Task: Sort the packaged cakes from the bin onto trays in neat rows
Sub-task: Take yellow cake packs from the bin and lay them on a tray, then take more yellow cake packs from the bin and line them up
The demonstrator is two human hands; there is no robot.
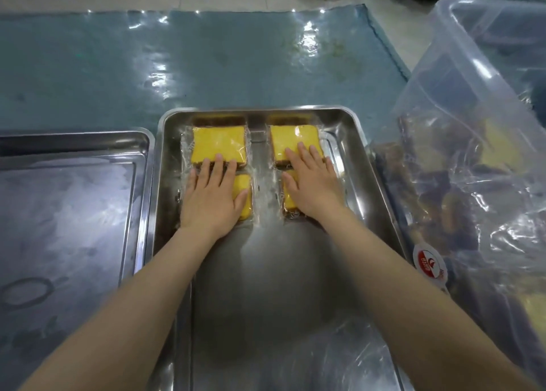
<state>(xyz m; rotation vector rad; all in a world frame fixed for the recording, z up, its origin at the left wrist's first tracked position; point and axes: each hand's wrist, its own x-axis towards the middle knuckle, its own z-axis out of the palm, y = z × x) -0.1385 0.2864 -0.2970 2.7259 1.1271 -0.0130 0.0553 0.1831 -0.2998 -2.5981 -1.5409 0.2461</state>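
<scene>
A steel tray (372, 166) lies in front of me with several clear-wrapped yellow cakes at its far end. Two form the back row: the left back cake (218, 144) and the right back cake (291, 141). My left hand (214, 197) lies flat, fingers spread, on the left front cake (244, 195), with its fingertips reaching the back cake. My right hand (313, 184) lies flat on the right front cake (289, 197) in the same way. Neither hand grips anything. The clear plastic bin (461, 74) on the right holds more wrapped cakes (461, 201) in a plastic liner.
A second steel tray (74, 142) lies to the left, touching the first. Both rest on a table under a shiny blue-green plastic sheet (206, 60). The near half of the middle tray (280, 287) holds no cakes. A round red-and-white sticker (428, 265) sits on the bin's front.
</scene>
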